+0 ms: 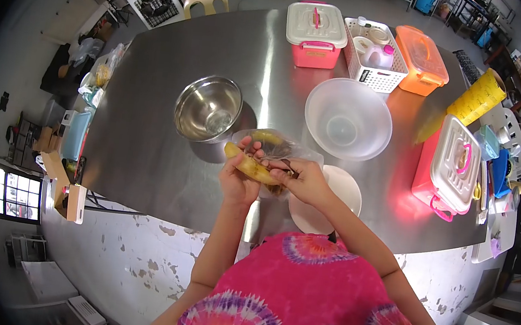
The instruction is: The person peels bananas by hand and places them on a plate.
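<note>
**A:** Which item is nearest the lens?
**B:** A pink tie-dye shirt [316,291] of soft fabric. Both bare forearms extend from it over the table edge.

**A:** What is the hand status?
**B:** The left hand [239,184] wraps around the body of a curved yellow banana [249,164] with brown-flecked skin. The right hand [307,182] is closed on the banana's dark end.

**A:** Where is the banana?
**B:** It is held above the near part of the brushed stainless-steel table [146,149]. It touches a crinkled clear plastic bag [297,150] that contains a second banana [268,138].

**A:** What are the adjacent items?
**B:** A round polished steel bowl [209,108] stands just beyond the left hand. A translucent plastic bowl [348,118] stands beyond the right hand. A flat white plate [341,191] lies partly under the right forearm.
</note>
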### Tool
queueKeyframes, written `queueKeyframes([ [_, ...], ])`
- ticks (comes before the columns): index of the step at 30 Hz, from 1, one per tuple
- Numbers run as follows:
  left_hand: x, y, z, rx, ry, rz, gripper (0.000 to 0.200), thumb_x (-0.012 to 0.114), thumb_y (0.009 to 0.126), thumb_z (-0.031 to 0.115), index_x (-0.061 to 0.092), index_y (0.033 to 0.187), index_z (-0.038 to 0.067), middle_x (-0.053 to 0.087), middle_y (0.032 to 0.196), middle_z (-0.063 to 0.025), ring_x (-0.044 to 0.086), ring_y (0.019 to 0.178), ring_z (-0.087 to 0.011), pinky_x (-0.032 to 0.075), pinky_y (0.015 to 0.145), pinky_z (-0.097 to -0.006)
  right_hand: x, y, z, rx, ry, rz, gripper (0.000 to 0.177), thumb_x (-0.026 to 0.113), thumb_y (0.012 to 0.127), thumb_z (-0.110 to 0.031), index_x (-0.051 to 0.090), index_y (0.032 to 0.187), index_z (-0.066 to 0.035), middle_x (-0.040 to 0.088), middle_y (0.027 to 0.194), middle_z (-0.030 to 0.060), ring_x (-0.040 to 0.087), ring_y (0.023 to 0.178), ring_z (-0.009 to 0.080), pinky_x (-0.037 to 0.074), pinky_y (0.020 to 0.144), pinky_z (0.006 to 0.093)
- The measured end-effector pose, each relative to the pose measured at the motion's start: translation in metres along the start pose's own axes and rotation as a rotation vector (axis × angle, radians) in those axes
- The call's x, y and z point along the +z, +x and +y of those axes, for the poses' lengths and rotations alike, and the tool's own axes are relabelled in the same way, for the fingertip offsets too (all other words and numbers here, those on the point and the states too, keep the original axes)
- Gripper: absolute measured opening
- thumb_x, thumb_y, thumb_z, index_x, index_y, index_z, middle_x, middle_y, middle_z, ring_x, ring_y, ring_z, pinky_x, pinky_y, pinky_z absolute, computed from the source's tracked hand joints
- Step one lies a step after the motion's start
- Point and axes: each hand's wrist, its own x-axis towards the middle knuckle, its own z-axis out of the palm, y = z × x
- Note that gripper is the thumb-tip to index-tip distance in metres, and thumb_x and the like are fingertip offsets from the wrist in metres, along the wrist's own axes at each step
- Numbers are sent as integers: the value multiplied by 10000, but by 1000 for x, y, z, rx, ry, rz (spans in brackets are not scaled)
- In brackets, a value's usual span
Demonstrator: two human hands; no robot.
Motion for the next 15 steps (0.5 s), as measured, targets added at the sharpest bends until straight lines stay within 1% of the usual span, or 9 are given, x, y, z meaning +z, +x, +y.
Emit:
queueKeyframes([
  [1,1,1,0,1,0,-4,395,505,782,176,436,1127,-2,504,997,-160,514,873,-246,456,769,-371,-1,0,-3,-3,-2,1,187,619,815,-159,644,957,-41,641,835,95,582,737,136,450,650,274],
  [3,-1,2,-1,-13,12,-4,401,505,780,173,435,1134,-2,504,1001,-164,516,883,-245,455,776,-367,-3,-1,-11,-116,-98,13,183,599,826,-166,634,937,-25,622,793,126,582,713,170,445,636,292],
  [7,-1,3,-2,-43,-8,-34,404,508,777,169,438,1136,-5,502,1018,-170,512,891,-246,451,794,-359,-2,0,-10,-137,-149,39,201,589,829,-191,624,909,-9,605,750,139,571,662,202,440,611,303],
  [9,0,3,-1,-80,-38,-28,435,514,748,167,441,1141,-5,499,1030,-174,507,901,-248,444,813,-373,-2,0,-13,-4,-166,30,209,578,839,-207,625,897,-12,586,693,135,549,602,187,431,576,308],
  [10,-1,3,0,-80,-38,-28,435,514,748,167,441,1141,-5,499,1030,-174,507,901,-248,444,813,-373,-3,0,-17,-4,-166,29,209,578,839,-207,625,897,-12,586,693,135,549,602,187,431,576,308],
  [12,-2,3,1,-116,3,-56,501,511,728,168,426,1190,-6,495,1035,-149,490,911,-232,414,849,-354,-6,0,-27,174,-105,-17,233,583,825,-236,605,806,-5,587,688,151,568,613,244,428,585,341],
  [13,-1,4,2,-114,2,-56,501,511,728,168,426,1190,-6,495,1035,-149,490,911,-232,414,849,-354,-6,1,-24,173,-107,-19,233,583,825,-236,605,806,-5,587,688,151,568,613,244,428,585,341],
  [15,1,6,6,-212,-20,-147,625,534,686,188,371,1262,9,490,1056,-149,488,944,-240,406,875,-354,-4,3,-11,160,22,2,255,585,824,-241,605,832,12,592,672,145,559,593,209,432,579,328],
])
